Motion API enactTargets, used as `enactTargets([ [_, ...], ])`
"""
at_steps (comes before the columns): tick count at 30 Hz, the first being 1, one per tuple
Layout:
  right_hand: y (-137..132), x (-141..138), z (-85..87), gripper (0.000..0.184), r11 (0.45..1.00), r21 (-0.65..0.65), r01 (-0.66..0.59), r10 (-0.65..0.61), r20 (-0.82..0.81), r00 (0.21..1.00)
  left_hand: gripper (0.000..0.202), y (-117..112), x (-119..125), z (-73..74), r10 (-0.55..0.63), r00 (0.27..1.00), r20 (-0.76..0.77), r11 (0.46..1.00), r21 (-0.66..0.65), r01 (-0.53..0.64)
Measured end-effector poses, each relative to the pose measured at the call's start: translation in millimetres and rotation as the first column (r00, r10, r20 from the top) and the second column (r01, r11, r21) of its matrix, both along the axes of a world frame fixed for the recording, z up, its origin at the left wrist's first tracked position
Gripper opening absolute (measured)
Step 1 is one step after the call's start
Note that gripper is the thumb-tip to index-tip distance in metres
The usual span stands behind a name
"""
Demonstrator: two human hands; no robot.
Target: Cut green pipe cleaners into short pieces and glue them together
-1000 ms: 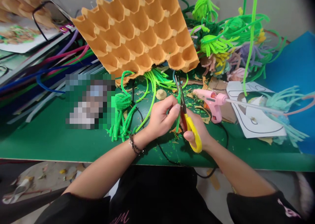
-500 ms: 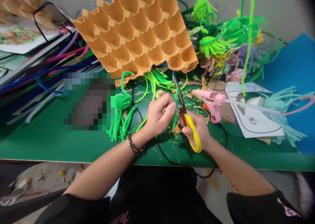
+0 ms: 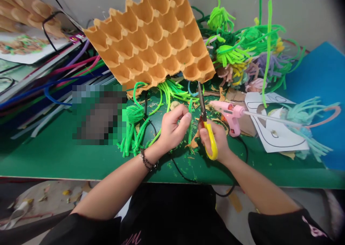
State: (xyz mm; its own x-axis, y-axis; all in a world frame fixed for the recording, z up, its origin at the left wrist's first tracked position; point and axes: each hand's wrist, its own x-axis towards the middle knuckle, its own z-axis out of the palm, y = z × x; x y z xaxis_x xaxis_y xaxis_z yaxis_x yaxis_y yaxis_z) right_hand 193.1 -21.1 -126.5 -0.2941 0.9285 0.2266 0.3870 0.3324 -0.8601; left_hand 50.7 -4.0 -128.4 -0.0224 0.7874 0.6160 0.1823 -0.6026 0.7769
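My left hand (image 3: 174,127) is closed in a pinch, thumb against the fingers, over the middle of the table. A short green pipe cleaner (image 3: 190,124) stands upright at its fingertips and appears pinched there. Fingers of my right hand (image 3: 217,139) are wrapped round the yellow handles of scissors (image 3: 202,105), whose dark blades point away from me, just right of the pipe cleaner and apart from it. Left of my left hand lies a tied bundle of green pipe cleaners (image 3: 133,124). A small round tan thing (image 3: 174,105) shows partly behind my knuckles.
A brown egg tray (image 3: 151,40) leans at the back. Right of the scissors lies a pink glue gun (image 3: 230,114) with its cord, beside a white paper cutout (image 3: 283,137). Pipe cleaners (image 3: 237,54) are piled at the back right. Scraps litter the green table (image 3: 54,158); part of the left is pixelated.
The scissors have moved slightly right, away from the green pipe cleaner, and their blades stand more upright. My left hand keeps its pinch. The whole view has shifted a little.
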Motion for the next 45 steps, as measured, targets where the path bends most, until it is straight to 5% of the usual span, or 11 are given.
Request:
enactTargets([
  [10,9,1,0.9,0.026,0.998,-0.042,0.037,-0.029,0.182,0.983,0.027,6,-8,6.5,0.074,0.992,0.106,0.992,-0.111,-0.063],
  [13,12,2,1.8,0.023,0.999,-0.012,0.035,-0.029,0.332,0.943,0.026,9,-20,19.3,0.117,0.972,0.202,0.979,-0.187,-0.079],
  [16,14,4,6.3,0.02,0.998,0.061,0.03,-0.058,0.52,0.852,0.025,9,-37,36.7,0.14,0.985,0.098,0.959,-0.259,-0.11],
  [20,16,7,12.2,0.023,0.995,0.095,0.033,-0.089,0.685,0.723,0.022,5,-55,46.4,-0.015,0.946,-0.325,0.922,-0.37,-0.112],
  [22,18,8,13.2,0.025,0.993,0.11,0.031,-0.1,0.706,0.701,0.022,3,-60,43.3,-0.078,0.907,-0.413,0.901,-0.419,-0.114],
  [28,20,9,14.8,0.024,0.992,0.123,0.037,-0.113,0.704,0.701,0.021,2,-69,36.8,-0.199,0.951,-0.236,0.876,-0.478,0.065],
  [34,19,10,13.5,0.025,0.993,0.108,-0.045,-0.054,0.765,0.642,0.028,-10,-82,64.5,-0.261,0.943,-0.207,0.891,-0.426,0.153],
  [41,17,7,24.1,0.017,0.994,0.061,-0.087,0.01,0.763,0.646,0.012,-15,-77,77.2,-0.326,0.934,-0.145,0.871,-0.43,0.237],
  [45,13,0,52.9,0.027,0.968,0.185,-0.172,0.048,0.534,0.844,0.008,-12,-68,75.2,-0.4,0.909,-0.117,0.842,-0.438,0.314],
])
